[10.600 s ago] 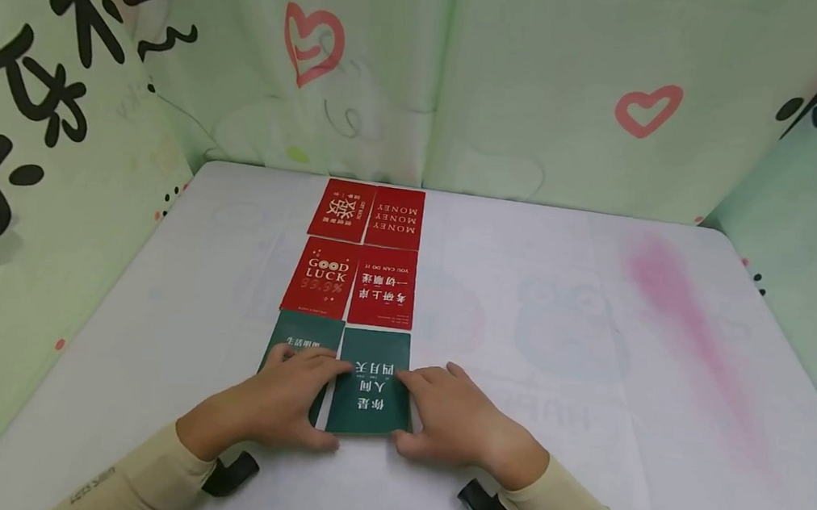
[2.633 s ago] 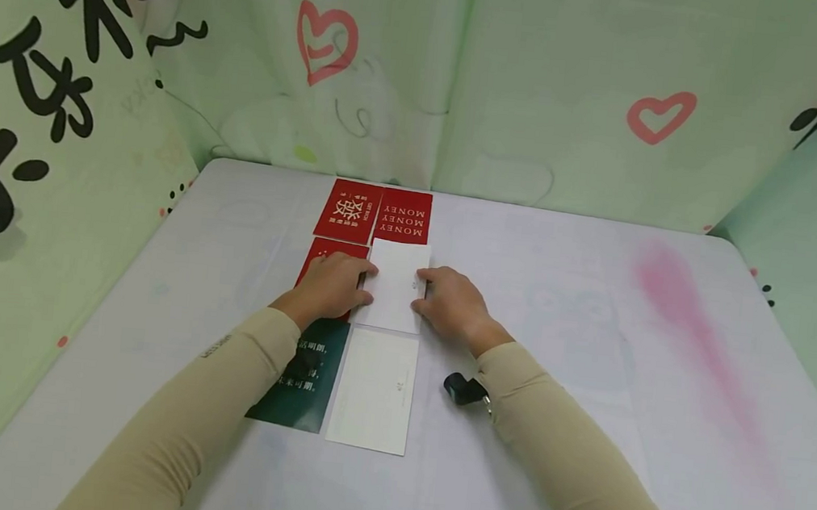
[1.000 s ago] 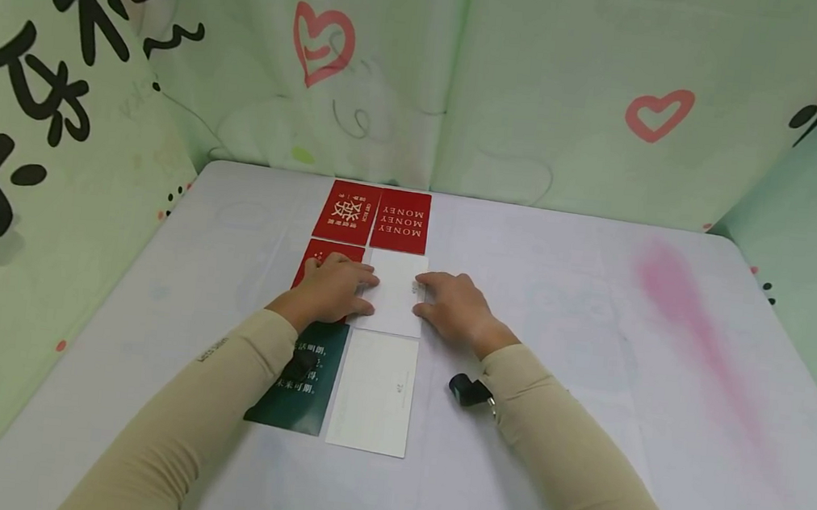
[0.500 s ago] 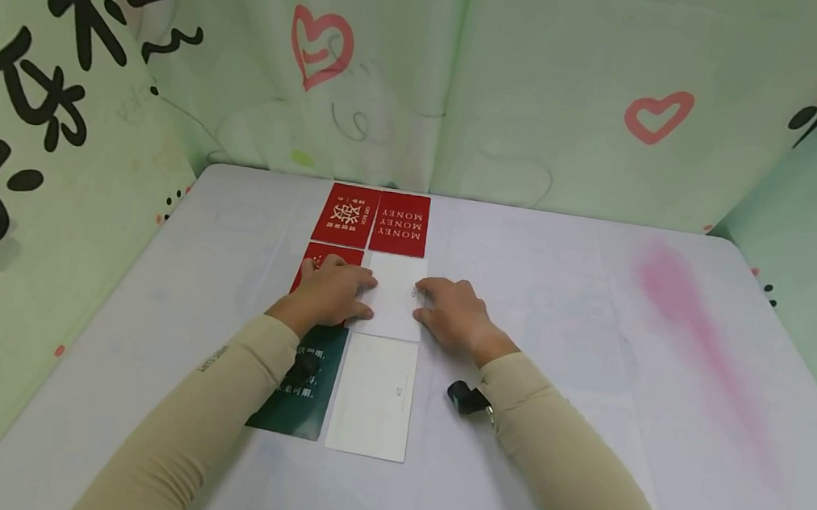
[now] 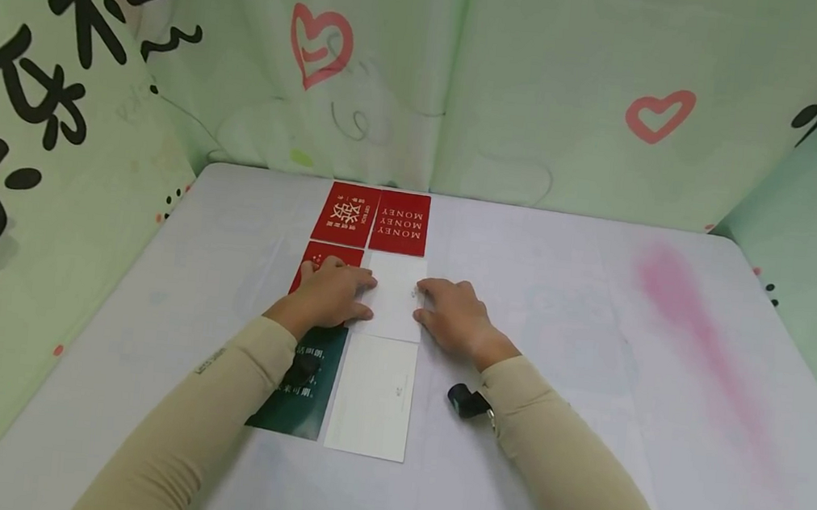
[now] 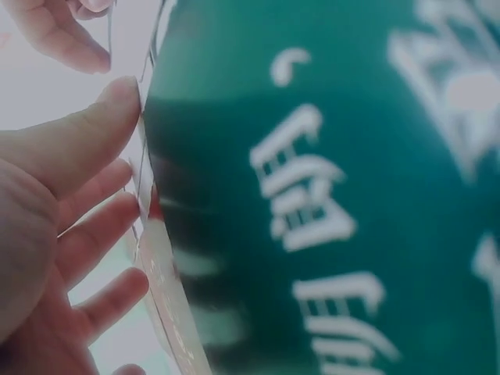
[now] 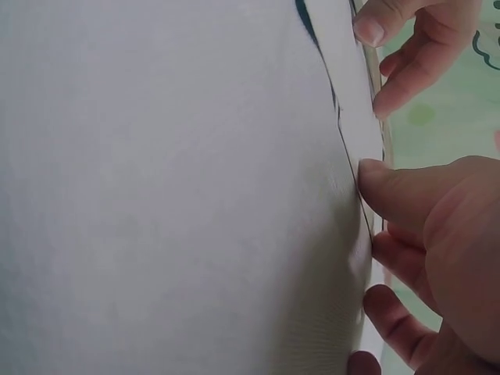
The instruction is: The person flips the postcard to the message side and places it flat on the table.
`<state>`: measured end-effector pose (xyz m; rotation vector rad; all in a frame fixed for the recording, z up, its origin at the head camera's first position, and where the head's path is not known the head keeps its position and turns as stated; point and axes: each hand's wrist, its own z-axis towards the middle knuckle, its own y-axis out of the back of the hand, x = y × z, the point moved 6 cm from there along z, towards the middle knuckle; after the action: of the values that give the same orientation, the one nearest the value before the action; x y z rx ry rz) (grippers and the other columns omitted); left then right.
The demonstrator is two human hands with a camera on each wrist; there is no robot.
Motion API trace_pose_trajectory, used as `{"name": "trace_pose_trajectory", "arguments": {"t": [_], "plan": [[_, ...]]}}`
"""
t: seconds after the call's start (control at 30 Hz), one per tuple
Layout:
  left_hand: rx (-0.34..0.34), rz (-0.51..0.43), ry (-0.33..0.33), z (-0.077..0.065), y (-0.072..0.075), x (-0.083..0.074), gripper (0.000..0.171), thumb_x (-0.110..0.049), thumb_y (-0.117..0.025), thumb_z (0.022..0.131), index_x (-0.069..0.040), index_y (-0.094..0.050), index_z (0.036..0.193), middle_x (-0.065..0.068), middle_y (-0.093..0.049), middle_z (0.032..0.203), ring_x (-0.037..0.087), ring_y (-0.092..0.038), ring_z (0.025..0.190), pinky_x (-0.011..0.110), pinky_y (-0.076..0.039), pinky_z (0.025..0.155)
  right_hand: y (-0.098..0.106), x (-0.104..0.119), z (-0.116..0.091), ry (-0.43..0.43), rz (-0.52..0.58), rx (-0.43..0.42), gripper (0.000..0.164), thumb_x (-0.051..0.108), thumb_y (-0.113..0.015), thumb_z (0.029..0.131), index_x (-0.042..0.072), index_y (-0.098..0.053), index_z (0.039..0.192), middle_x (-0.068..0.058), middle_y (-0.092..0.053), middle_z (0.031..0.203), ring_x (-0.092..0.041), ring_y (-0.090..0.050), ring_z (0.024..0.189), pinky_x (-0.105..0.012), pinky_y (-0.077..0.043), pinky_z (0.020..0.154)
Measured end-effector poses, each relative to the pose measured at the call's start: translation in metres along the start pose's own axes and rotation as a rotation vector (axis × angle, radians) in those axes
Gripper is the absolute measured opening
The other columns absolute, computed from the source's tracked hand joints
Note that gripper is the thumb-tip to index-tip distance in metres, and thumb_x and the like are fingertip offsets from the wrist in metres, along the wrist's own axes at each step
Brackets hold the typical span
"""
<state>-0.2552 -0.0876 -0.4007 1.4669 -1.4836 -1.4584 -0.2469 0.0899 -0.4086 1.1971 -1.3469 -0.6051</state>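
Both hands lie flat, L hand & R hand pressing the sides of the mid white card w/ straight fingers, gripping nothing; 2 cards look flipped to white, 4 colored ones prob left to turn

Two plain white cards, one dark green card with white lettering, three red cards with pale lettering.
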Motion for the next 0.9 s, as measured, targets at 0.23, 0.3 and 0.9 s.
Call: {"name": "trace_pose_trajectory", "arguments": {"t": [0.23, 0.3, 0.9], "plan": [[0.013, -0.011, -0.018, 0.008, 0.003, 0.001, 0.067, -0.033, -0.082, 0.082, -0.021, -0.057, 0.144, 0.006, -0.048, 0.150, 0.033, -0.035, 0.137, 0.059, -0.026, 0.107, 0.002, 0.003, 0.005, 0.031, -0.022, -0.019, 0.051, 0.025, -0.062, 0.099, 0.012, -0.050, 0.147, -0.009, -0.049, 0.149, -0.034, -0.044, 0.123, -0.051, -0.042, 0.102], [0.021, -0.009, -0.026, 0.009, 0.003, 0.000, 0.067, -0.032, -0.082, 0.083, -0.021, -0.057, 0.144, 0.007, -0.046, 0.151, 0.034, -0.033, 0.138, 0.059, -0.027, 0.107, 0.002, 0.004, 0.006, 0.044, -0.041, -0.013, 0.051, 0.025, -0.062, 0.100, 0.012, -0.050, 0.147, -0.010, -0.047, 0.150, -0.035, -0.044, 0.125, -0.050, -0.042, 0.103], [-0.099, -0.153, 0.032, 0.066, 0.048, 0.014, 0.074, -0.027, -0.081, 0.085, -0.019, -0.047, 0.150, 0.011, -0.049, 0.146, 0.032, -0.035, 0.137, 0.059, -0.026, 0.111, 0.057, -0.011, 0.071, 0.042, -0.054, -0.022, 0.065, 0.036, -0.067, 0.096, 0.008, -0.044, 0.150, -0.014, -0.048, 0.149, -0.036, -0.043, 0.135, -0.052, -0.036, 0.110]]}}
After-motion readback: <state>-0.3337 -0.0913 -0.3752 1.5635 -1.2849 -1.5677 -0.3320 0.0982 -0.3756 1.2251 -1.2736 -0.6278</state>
